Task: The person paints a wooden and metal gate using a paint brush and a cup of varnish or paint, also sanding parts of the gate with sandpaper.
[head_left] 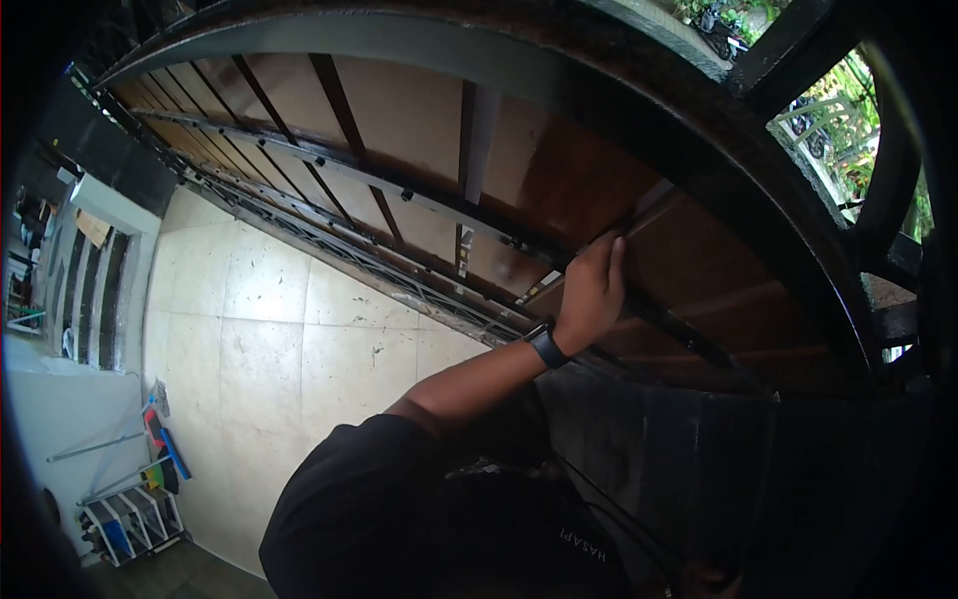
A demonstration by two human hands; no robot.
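My left hand, with a dark watch on its wrist, is against a large panelled gate of brown boards in a black metal frame. Its fingers are bent round a dark metal bar of the gate, and the fingertips are partly hidden. Low at the right edge of my dark shirt, my right hand shows only dimly in shadow beside a thin dark cable. Whether it holds anything is too dark to tell.
Pale floor tiles lie below the gate. At the lower left are a blue squeegee and a small rack. White-edged steps stand at the left. Plants show through the metalwork at upper right.
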